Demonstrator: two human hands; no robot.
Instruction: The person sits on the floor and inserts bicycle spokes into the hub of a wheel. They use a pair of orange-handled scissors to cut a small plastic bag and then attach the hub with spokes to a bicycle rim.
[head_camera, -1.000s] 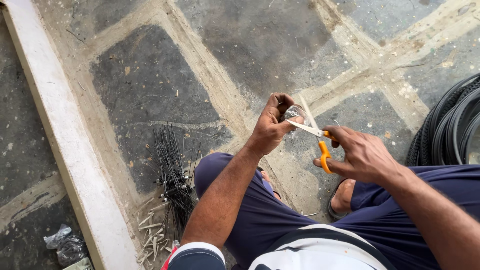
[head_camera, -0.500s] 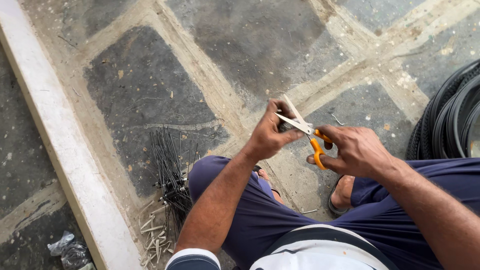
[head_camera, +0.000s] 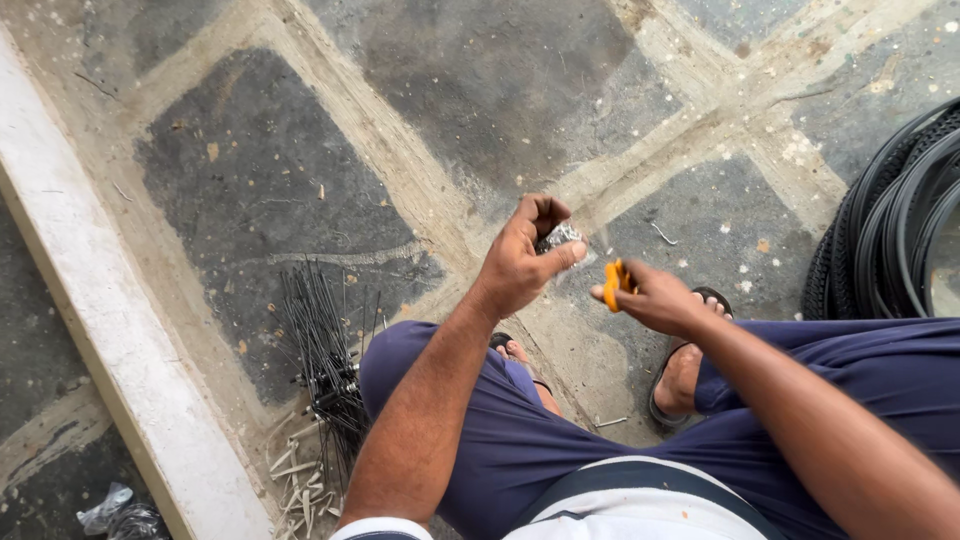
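Person seated on a stone floor (head_camera: 250, 180), knees apart, dark blue trousers. Left hand (head_camera: 525, 262) raised above the knee, fingers curled, pinching a small shiny crumpled piece (head_camera: 562, 237) between thumb and forefinger. Right hand (head_camera: 655, 298) just beside it, closed around orange-handled scissors (head_camera: 614, 283); blades mostly hidden, so open or shut cannot be told. The two hands sit near each other, not touching. Bundle of thin black wires (head_camera: 320, 345) on the floor left of the left knee, pale cut bits (head_camera: 298, 478) below it. Black coiled hose (head_camera: 895, 225) at right edge. White ledge (head_camera: 95, 310) runs along the left.

Bike repair spot: tyres (head_camera: 890, 235); spokes (head_camera: 320, 345); stone floor (head_camera: 250, 190).
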